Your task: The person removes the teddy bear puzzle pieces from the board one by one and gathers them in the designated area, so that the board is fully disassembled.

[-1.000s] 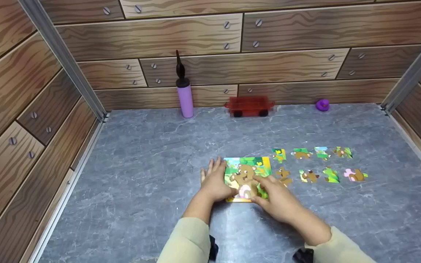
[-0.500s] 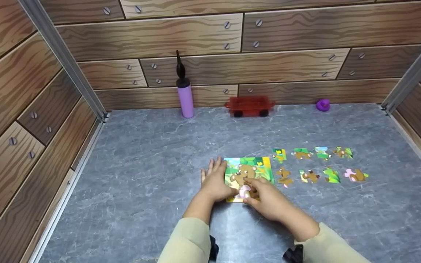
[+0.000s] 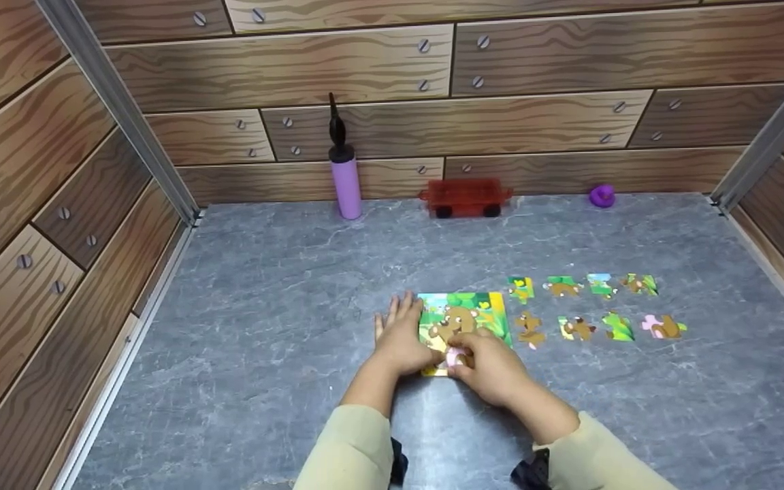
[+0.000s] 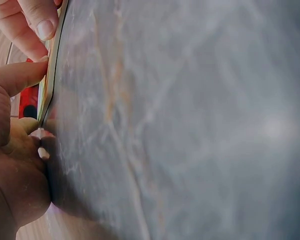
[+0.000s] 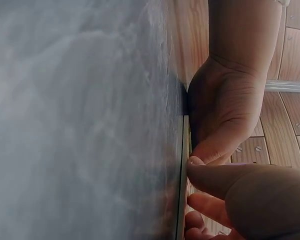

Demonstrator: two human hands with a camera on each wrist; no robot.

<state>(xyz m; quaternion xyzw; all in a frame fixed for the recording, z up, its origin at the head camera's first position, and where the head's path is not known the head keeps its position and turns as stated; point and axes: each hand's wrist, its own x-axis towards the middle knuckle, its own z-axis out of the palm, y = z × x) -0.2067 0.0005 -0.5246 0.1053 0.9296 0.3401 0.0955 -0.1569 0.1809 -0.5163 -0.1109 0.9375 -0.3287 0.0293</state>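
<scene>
A square bear picture puzzle (image 3: 491,306) lies on the grey tabletop between the two hands. My left hand (image 3: 400,342) rests along its left side, fingers spread and straight, the thumb reaching over the lower left corner. My right hand (image 3: 491,367) is over the lower right part, index finger and thumb bent, tips at the picture. In the right wrist view the right thumb (image 5: 210,175) touches the puzzle's edge region, with other fingertips just beyond. I cannot tell whether a piece is between them. Right of the puzzle, loose jigsaw pieces (image 3: 576,328) lie in two rows, the closest a brown piece (image 3: 529,329).
Along the back wall stand a purple hand pump (image 3: 346,184) with a black nozzle, a translucent red toy wagon (image 3: 467,197) and a small purple rubber duck (image 3: 601,196). Wood-patterned panels (image 3: 351,68) enclose the tabletop (image 3: 283,272) at the back and sides.
My right hand has slid left across the puzzle's lower part, uncovering the nearby brown piece. My left hand and the loose pieces have stayed where they were.
</scene>
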